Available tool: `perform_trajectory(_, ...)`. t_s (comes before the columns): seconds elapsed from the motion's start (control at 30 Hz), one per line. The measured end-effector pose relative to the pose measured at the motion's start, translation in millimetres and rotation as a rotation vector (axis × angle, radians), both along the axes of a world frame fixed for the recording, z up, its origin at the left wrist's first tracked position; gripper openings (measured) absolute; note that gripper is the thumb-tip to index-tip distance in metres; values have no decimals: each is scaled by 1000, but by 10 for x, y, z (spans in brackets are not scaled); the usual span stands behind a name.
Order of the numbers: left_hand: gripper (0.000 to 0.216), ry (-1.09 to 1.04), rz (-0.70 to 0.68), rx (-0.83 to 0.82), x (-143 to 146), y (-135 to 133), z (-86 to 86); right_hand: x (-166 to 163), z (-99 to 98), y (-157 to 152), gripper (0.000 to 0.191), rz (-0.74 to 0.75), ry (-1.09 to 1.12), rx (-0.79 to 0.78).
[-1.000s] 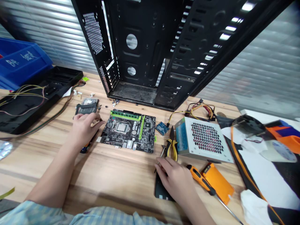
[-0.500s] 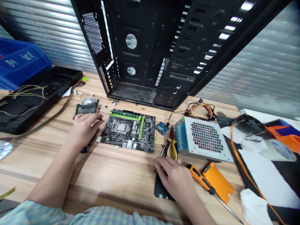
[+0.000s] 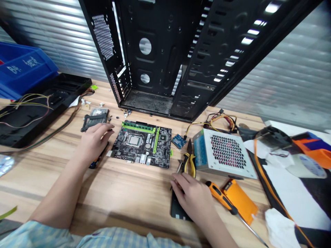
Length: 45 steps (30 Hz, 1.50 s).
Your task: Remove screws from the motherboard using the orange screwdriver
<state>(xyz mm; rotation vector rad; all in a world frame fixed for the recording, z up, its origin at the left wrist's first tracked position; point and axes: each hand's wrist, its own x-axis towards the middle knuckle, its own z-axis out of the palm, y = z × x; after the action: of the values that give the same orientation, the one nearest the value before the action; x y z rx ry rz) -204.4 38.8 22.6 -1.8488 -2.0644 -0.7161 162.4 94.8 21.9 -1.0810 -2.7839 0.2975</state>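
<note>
A motherboard (image 3: 143, 144) with green memory sticks lies flat on the wooden table (image 3: 129, 196). My left hand (image 3: 93, 142) rests just left of it, fingers stretched out over a dark tool with a blue and orange end (image 3: 95, 162), beside a black bracket (image 3: 93, 120). My right hand (image 3: 192, 196) lies flat on a small black device (image 3: 177, 209) near the table's front, next to yellow-handled pliers (image 3: 189, 160) and an orange screwdriver (image 3: 223, 200). Neither hand grips anything that I can see.
An open black computer case (image 3: 165, 55) stands upright behind the motherboard. A power supply (image 3: 223, 153) with coloured cables sits at the right, an orange case (image 3: 240, 201) before it. A black panel (image 3: 38, 103) with wires and a blue bin (image 3: 23, 70) are at left.
My left hand has slid slightly right and nearer, off the black bracket. My right hand has stayed put.
</note>
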Motion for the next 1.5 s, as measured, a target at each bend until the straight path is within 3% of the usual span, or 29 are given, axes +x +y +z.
perform_trajectory(0.97, 13, 21, -76, 37, 40, -7, 81, 8, 6, -3, 22, 7, 19, 8)
perform_trajectory(1.5, 13, 60, -6, 9, 11, -26, 48, 0, -3, -1, 20, 2, 23, -10)
